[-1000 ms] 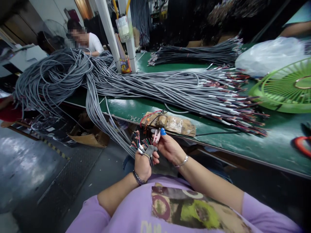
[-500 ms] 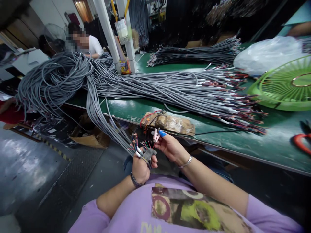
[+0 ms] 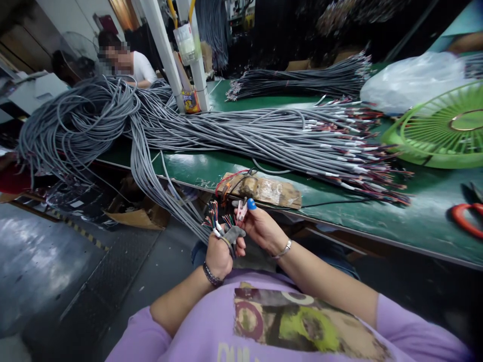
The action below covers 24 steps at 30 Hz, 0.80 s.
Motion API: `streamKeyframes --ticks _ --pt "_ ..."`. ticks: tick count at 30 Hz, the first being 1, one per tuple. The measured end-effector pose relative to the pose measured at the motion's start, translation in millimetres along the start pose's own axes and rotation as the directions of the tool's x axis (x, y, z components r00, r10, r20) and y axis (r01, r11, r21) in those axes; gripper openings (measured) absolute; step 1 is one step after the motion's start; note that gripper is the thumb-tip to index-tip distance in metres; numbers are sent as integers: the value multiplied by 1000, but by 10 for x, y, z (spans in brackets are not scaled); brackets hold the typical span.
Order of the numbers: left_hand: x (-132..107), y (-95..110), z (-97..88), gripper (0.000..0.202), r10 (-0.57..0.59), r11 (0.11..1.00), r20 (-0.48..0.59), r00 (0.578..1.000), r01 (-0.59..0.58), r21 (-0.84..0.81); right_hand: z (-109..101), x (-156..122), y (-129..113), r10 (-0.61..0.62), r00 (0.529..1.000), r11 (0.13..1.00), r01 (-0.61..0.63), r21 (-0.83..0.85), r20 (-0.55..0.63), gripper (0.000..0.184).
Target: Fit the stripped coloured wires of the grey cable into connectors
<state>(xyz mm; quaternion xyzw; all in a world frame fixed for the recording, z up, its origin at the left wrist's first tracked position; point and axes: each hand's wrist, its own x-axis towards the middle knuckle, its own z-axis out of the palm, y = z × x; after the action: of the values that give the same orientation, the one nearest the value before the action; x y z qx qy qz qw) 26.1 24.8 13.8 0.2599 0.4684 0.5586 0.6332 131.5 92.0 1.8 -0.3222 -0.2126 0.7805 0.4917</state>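
Observation:
My left hand point(image 3: 223, 249), with grey covering on its thumb, is closed around the ends of several grey cables point(image 3: 179, 206). Thin coloured wires point(image 3: 213, 213) fan out above its fingers. Just to the right, my right hand point(image 3: 260, 223) pinches a pale pink clip point(image 3: 242, 210) close to the wire tips; a blue cover sits on one fingertip. Whether the clip touches a wire I cannot tell. Beyond both hands, a wooden block point(image 3: 269, 190) with red and black leads lies at the bench edge.
A thick bundle of grey cables point(image 3: 226, 131) lies along the green bench point(image 3: 422, 226). To the right are a green fan point(image 3: 449, 128), a white plastic bag point(image 3: 415, 83) and red-handled scissors point(image 3: 466, 216). Another person point(image 3: 141, 68) sits behind the coiled cables. A white post point(image 3: 162, 50) rises from the bench.
The pink clip in my right hand has shifted slightly and tilted beside the wires. My left hand keeps its hold on the cables. The whole view has moved a little.

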Motion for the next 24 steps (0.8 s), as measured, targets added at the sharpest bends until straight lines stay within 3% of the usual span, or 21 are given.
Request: streamKeyframes --ticks 5,16,24 --pt "5 -26 -9 29 -17 1000 -1 1000 17 16 17 8 -3 -8 1000 999 9 43 -26 30" --pt "-71 -42 -92 31 -14 1000 4 1000 14 26 -89 -65 -13 136 990 986 -133 103 -21 33" --pt "-7 -128 -174 34 -36 999 25 999 35 30 -313 -91 22 62 997 994 -66 -83 -52 33"
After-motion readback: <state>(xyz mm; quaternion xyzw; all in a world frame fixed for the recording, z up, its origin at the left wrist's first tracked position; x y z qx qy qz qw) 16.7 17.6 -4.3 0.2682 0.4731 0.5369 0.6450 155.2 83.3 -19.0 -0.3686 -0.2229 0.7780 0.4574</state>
